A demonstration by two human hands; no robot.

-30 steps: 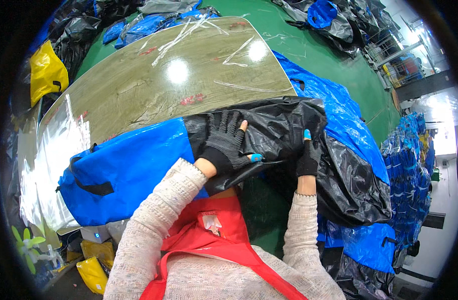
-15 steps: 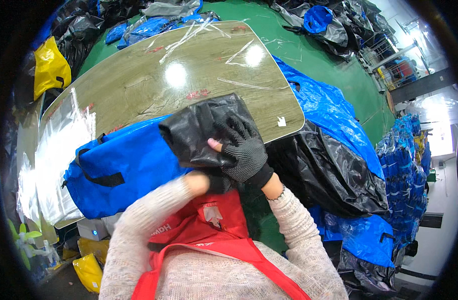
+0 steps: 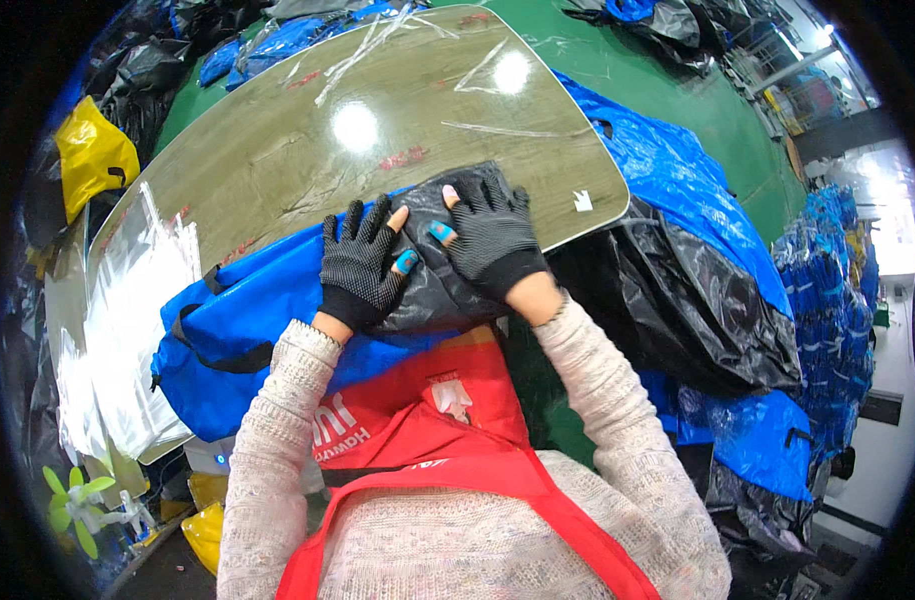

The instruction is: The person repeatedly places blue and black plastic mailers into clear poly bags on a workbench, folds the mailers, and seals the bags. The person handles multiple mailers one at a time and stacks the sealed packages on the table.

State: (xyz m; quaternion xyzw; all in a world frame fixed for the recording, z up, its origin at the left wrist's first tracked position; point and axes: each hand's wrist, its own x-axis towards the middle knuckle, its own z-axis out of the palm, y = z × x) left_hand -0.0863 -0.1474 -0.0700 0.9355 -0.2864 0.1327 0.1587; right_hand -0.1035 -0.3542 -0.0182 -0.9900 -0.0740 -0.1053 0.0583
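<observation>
A folded black plastic-like bag lies at the table's near edge, partly over a blue bag with black straps. My left hand, in a black dotted glove, presses flat on the left part of the black bag with its fingers spread. On the right part of the same bag rests my right hand, gloved alike, its fingers stretched out. Bare thumb tips show on both hands, and each has a blue-wrapped finger. Neither hand grips anything that I can see.
The wood-patterned table carries clear plastic sheets on its left. To the right hang a large black bag and blue sheeting. Yellow bags lie at the left, and a stack of blue bags stands at the far right.
My left hand has come out from under my right and now lies spread on the black bag. My right hand has shifted slightly up. The whole view has tilted a little.
</observation>
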